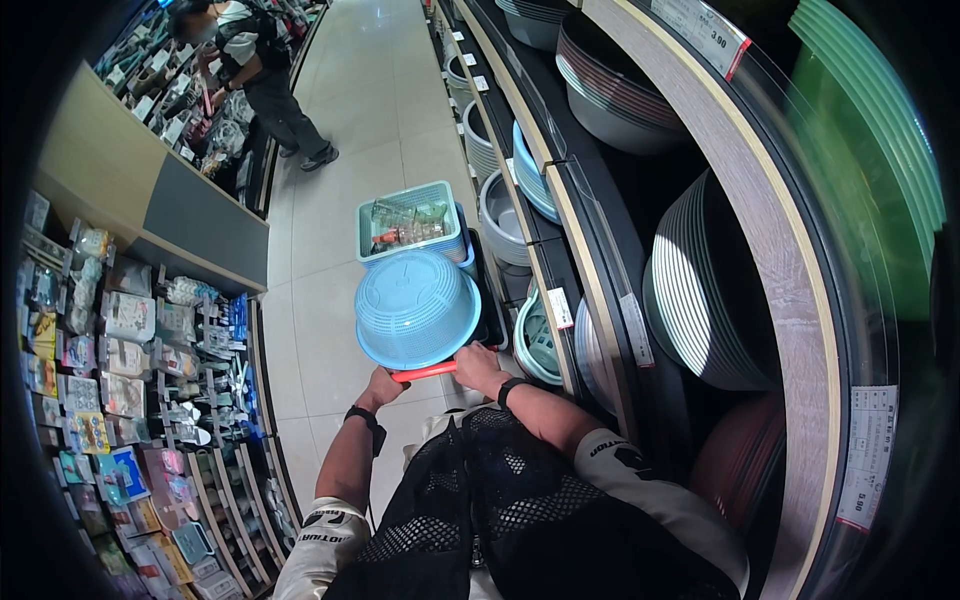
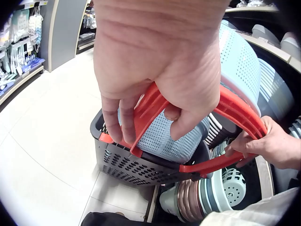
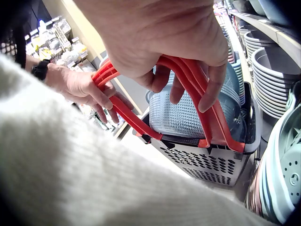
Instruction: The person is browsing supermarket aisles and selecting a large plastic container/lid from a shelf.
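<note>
My left hand point(image 1: 380, 388) and right hand point(image 1: 478, 368) hold the red handle point(image 1: 425, 372) of a dark grey shopping basket point(image 2: 127, 165) with perforated sides. Left-hand fingers hang over the handle, thumb on its other side, in the left wrist view. In the right wrist view, the right-hand fingers curl down around another stretch of the handle. An upturned light blue colander point(image 1: 412, 300) sits in the basket just ahead of the hands. Beyond it is a rectangular pale blue-green bin point(image 1: 362, 232) holding clear and red-brown items.
Shelves of stacked basins point(image 1: 690, 280) and buckets point(image 1: 503, 215) run close along the right. Hanging packaged goods point(image 1: 125, 340) line the left. A person point(image 1: 255, 75) stands farther ahead on the left. Tiled floor point(image 1: 318, 330) extends forward between the shelves.
</note>
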